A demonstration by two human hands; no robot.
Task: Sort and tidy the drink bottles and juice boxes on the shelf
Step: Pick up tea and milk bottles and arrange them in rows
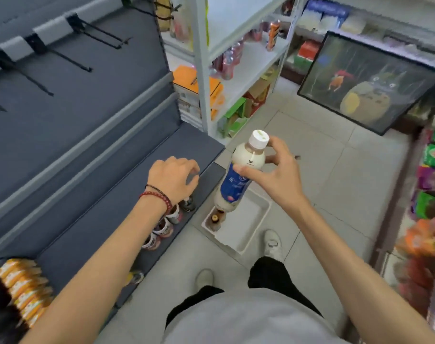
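Just past the front edge of the dark shelf [107, 194], the right hand [273, 175] grips a drink bottle [236, 187] by its shoulder, thumb across the front and fingers curled behind the neck. The bottle holds a milky liquid, has a white cap and a blue label, and hangs tilted in the air above the floor and the white tray [251, 219], touching nothing but the hand. A small brown bottle [214, 218] stands in the tray's corner nearest the shelf.

The left hand [174, 177] hovers over the shelf's front edge near its right end, fingers loosely curled downward, and nothing shows in its grasp. Beaded bracelets [156, 196] circle its wrist. Below it a row of small bottles [163, 228] runs along the front edge, partly hidden by the forearm. At the shelf's left end, orange juice boxes [22, 281] are packed side by side.

Behind, a white rack [251, 58] carries cans and cartons, and a framed picture [368, 83] leans at the far right. Snack bags [432, 170] hang along the right side.
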